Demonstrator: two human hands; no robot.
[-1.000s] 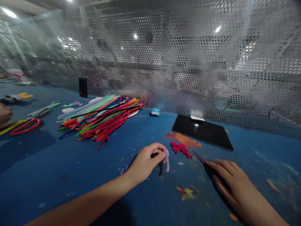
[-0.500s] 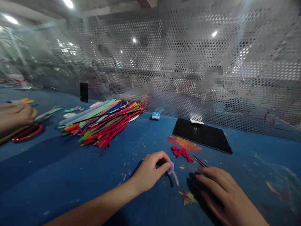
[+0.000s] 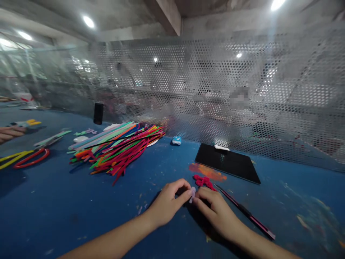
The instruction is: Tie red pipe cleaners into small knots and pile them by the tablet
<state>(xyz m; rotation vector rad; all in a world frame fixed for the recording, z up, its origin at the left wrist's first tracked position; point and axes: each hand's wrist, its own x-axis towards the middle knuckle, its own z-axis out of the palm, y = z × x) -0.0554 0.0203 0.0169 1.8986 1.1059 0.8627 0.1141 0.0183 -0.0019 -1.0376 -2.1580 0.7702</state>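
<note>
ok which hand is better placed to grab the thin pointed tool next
Probably the right hand: the thin pointed tool lies close by, to its right. The left hand is farther away and pinches the lilac piece. The right hand is also at that piece; whether it holds it is unclear.

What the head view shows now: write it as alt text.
A person's left grip pinches a lilac fuzzy piece over a blue, paint-stained table, the right grip beside it. Nearby lie a twisted red piece, a slim pointed tool, a black tablet and, leftward, a multicoloured pile of fuzzy stems.
</note>
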